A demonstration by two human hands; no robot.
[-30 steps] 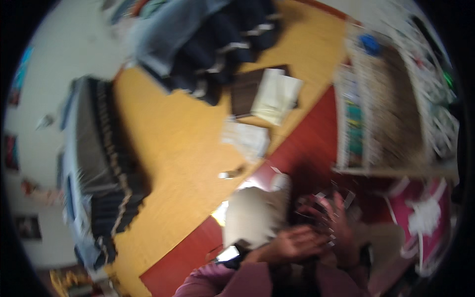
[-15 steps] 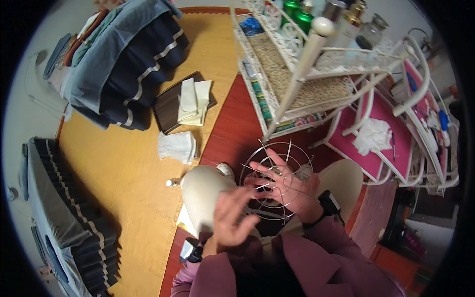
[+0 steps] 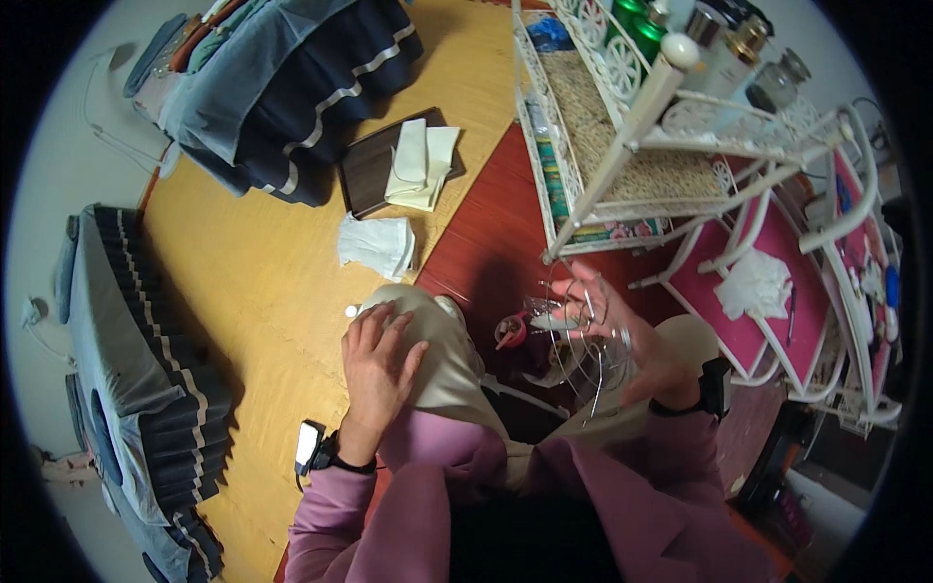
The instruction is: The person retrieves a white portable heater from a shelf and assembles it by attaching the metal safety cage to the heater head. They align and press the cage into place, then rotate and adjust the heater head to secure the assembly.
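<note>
Left hand (image 3: pixel 377 364) now at the knee (image 3: pixel 442 355), wire frame (image 3: pixel 597 374) tilted at right hand (image 3: pixel 641 348)

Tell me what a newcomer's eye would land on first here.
Probably the shiny wire frame at the right hand, just right of the picture's centre. Next, perhaps, the bright pink shelves at the right, a crumpled white cloth on one, and the white rack at upper right, holding green bottles.

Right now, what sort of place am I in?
Possibly a beauty or massage room. I see what look like two skirted beds in blue covers, a white metal rack holding bottles, and a pink-shelved cart.
</note>
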